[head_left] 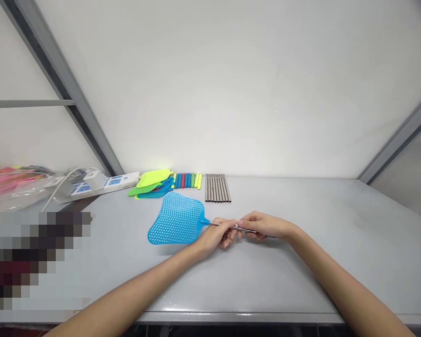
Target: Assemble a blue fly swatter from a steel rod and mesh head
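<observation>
A fly swatter with a blue perforated head (178,219) is held low over the front middle of the table, its head pointing left. My left hand (220,234) is closed around its thin metal rod, just right of the head. Close beside it, my right hand (263,225) grips the rod's thicker metal section, and a bit of blue shows at the far right end under the palm. Fingertips of both hands nearly meet at the middle of the rod. Part of the handle is hidden by the right fingers.
Behind lie stacked swatter heads (155,178), a row of coloured grips (185,180) and several metal tubes (218,188). A power strip (121,181) with plugs and a white cable sits at the left, near plastic-wrapped pink items (14,185). A wall backs the grey table (319,262).
</observation>
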`<move>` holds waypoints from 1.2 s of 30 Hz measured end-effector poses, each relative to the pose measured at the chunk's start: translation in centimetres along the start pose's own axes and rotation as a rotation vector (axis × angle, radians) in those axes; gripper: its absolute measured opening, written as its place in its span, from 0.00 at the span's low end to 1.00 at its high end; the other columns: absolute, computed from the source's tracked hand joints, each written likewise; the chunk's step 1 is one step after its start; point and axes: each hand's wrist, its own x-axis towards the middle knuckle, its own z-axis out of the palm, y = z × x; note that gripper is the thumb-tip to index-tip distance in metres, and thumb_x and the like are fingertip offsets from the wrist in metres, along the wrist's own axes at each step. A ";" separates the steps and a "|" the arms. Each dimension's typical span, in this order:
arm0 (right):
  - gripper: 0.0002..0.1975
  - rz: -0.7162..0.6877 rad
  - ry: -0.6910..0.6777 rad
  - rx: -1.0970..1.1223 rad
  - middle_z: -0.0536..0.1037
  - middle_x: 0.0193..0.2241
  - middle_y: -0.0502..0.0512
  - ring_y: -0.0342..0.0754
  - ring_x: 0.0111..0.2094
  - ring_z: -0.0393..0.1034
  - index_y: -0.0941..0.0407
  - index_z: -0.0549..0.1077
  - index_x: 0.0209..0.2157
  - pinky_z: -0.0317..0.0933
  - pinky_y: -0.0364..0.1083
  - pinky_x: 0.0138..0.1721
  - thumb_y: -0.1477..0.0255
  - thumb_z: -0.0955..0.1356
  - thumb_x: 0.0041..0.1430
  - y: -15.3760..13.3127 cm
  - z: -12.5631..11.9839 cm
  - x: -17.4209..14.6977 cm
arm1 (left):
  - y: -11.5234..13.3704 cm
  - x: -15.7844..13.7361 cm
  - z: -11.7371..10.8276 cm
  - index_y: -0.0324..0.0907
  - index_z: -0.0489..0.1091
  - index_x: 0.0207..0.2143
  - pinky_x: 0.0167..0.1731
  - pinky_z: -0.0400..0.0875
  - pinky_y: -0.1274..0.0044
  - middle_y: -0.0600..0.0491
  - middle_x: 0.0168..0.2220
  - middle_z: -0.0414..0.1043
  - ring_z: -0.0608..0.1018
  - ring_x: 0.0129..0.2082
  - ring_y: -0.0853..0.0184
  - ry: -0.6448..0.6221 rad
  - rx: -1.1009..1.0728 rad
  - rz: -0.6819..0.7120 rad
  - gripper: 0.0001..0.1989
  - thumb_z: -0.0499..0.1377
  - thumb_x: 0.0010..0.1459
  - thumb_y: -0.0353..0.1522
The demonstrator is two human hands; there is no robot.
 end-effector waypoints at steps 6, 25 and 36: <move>0.22 -0.012 -0.006 -0.001 0.55 0.17 0.45 0.35 0.17 0.45 0.61 0.69 0.30 0.42 0.39 0.17 0.55 0.59 0.51 0.1 -0.1 0.0 | 0.1 0.0 0.0 0.37 0.62 0.17 0.16 0.52 0.81 0.59 0.09 0.55 0.57 0.12 0.77 0.004 -0.009 -0.012 0.17 0.44 0.53 0.36; 0.23 -0.016 -0.055 0.038 0.56 0.15 0.45 0.35 0.16 0.45 0.62 0.70 0.30 0.42 0.39 0.16 0.55 0.60 0.50 0.3 -0.6 -0.2 | -0.2 0.0 0.0 0.35 0.63 0.20 0.15 0.50 0.82 0.59 0.12 0.54 0.57 0.12 0.78 -0.060 -0.028 0.028 0.20 0.46 0.53 0.41; 0.19 0.011 -0.090 0.052 0.59 0.16 0.46 0.35 0.16 0.48 0.62 0.71 0.30 0.44 0.39 0.16 0.59 0.62 0.50 0.7 -1.2 -0.3 | -0.3 -0.3 -0.1 0.36 0.63 0.24 0.14 0.49 0.83 0.60 0.14 0.53 0.57 0.13 0.78 -0.117 0.060 0.058 0.19 0.48 0.52 0.44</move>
